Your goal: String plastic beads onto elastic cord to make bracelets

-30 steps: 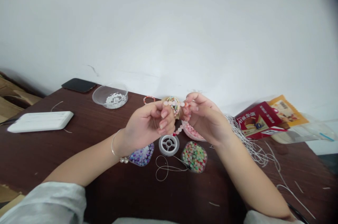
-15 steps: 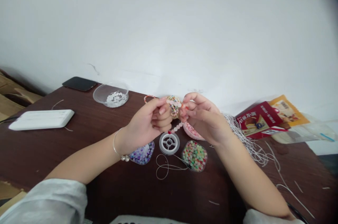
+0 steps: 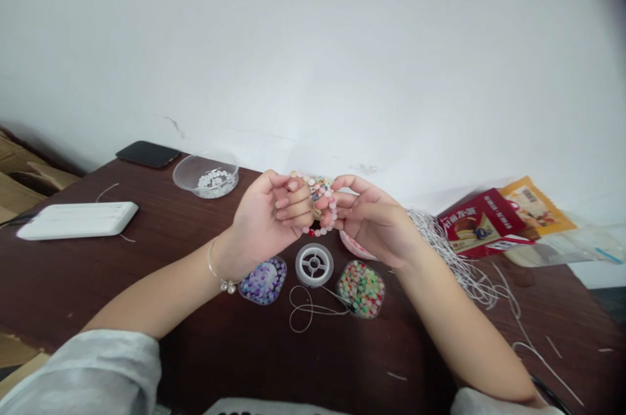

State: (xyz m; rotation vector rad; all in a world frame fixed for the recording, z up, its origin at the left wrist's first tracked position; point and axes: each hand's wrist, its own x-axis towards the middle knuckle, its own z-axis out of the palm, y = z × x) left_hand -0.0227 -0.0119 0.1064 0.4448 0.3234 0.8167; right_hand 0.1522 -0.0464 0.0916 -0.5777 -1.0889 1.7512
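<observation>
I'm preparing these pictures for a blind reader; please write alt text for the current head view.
A person's left hand and right hand hold a curved strand of pink, white and red beads over a dark table. Lower in view, a white spool lies between purple beads and multicoloured beads; off to the left are white beads in a clear tub.

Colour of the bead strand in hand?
Bead strand: mostly pale pink and white, a red bead; head view.

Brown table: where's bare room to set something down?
Bare patches: between the white block, clear bowl and left forearm; and on the near side of the cord loop. Crowded: around the spool, purple beads and multicoloured beads, and by the white cords and red packet.
</observation>
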